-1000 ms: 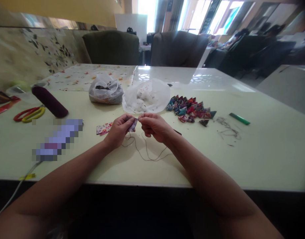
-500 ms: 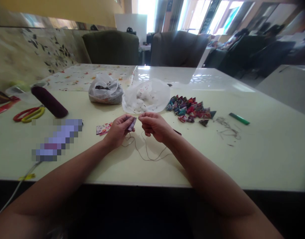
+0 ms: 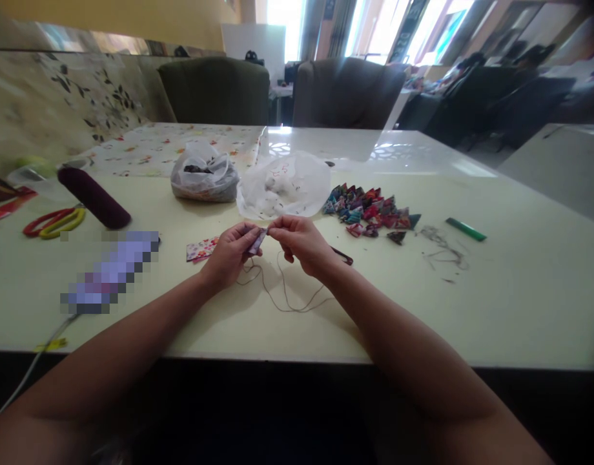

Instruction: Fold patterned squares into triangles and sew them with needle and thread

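My left hand (image 3: pixel 234 252) is closed, pinching a small folded piece of purple patterned fabric (image 3: pixel 257 241) between thumb and fingers. At the fabric's right edge, the thumb and forefinger of my right hand (image 3: pixel 297 239) are pinched together; what they hold is too small to make out. A long brown thread (image 3: pixel 287 310) loops over the table below both hands. Beside my left hand lies a floral fabric piece (image 3: pixel 200 250), partly covered by it. A dark narrow object (image 3: pixel 343 256) shows partly from behind my right wrist.
White stuffing sits on a plastic bag (image 3: pixel 297 187), near another filled bag (image 3: pixel 204 177). Stuffed fabric triangles (image 3: pixel 369 210) lie to the right, with thread scraps (image 3: pixel 442 248) and a green object (image 3: pixel 466 229). Scissors (image 3: pixel 59 223), a maroon cylinder (image 3: pixel 93 197) and a blurred-out device (image 3: pixel 113 271) are left.
My right hand has moved slightly left, its fingertips closing the small gap to the fabric's edge. My left hand keeps its pinch on the fabric.
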Demonstrator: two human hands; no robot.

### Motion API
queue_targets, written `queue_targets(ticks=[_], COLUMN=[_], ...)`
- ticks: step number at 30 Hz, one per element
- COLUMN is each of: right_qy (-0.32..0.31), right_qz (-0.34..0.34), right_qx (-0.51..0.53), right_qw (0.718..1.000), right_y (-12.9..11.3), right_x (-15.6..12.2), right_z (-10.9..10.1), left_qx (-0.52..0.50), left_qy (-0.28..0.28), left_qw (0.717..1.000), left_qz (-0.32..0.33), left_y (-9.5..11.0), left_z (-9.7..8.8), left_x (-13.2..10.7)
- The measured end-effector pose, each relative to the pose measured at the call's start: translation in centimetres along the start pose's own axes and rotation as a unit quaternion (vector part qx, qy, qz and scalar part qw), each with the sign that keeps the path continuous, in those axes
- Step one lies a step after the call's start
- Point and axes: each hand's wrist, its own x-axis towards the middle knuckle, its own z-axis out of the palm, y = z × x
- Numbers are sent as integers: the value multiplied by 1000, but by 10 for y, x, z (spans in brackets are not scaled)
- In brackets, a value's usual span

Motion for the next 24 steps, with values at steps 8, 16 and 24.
queue_targets(ticks=[8,16,24], right_qy=[25,46,68], right_qz=[-44,-90,-84], right_qx=[-44,-116,-88], right_qw=[998,988,990], right_y=[6,14,13], right_x=[4,8,9], right_z=[0,-4,-5], left_qx=[20,33,22], left_qy=[-4,6,28], left_qw=[1000,999,999], left_qz=[13,27,36], left_y=[-1,0,-1], left_z=[-1,1,0], left_x=[1,0,2])
